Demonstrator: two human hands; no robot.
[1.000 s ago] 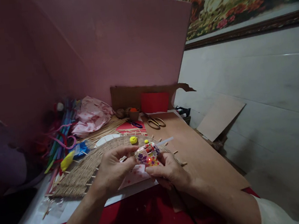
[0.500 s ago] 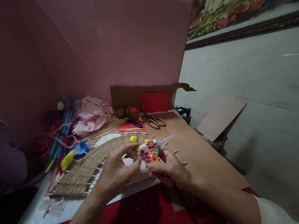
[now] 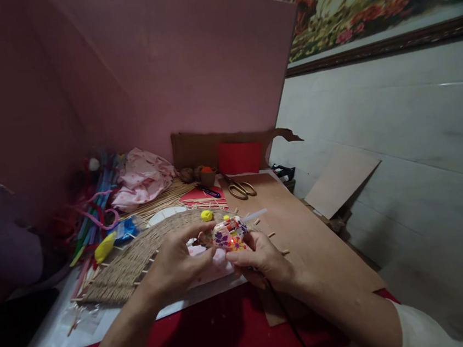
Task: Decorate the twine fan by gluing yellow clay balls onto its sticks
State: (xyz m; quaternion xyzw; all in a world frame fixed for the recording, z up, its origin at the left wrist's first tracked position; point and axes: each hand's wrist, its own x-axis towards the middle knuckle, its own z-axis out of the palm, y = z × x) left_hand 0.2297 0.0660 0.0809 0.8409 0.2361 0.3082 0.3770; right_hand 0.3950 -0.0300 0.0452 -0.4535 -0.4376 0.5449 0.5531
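A small glue gun (image 3: 229, 234) with a flowered body, a lit red lamp and a clear stick at its back sits in my right hand (image 3: 261, 261), fingers wrapped round it. A dark cord runs down from it. My left hand (image 3: 175, 265) is curled, its thumb and fingers pinched close to the gun's left end; what they pinch is too small to make out. Both hands hover over a woven straw arch (image 3: 129, 264) with wooden sticks poking from its edge.
A yellow ball (image 3: 206, 215) lies on the arch. Scissors (image 3: 239, 188) rest on a brown board (image 3: 304, 237). Pipe cleaners (image 3: 91, 216), pink cloth (image 3: 143, 178), red paper (image 3: 240, 157) and a cardboard strip stand at the back before a pink screen.
Both hands and the glue gun have lifted slightly and drawn a little closer together; the grip on the gun is unchanged.
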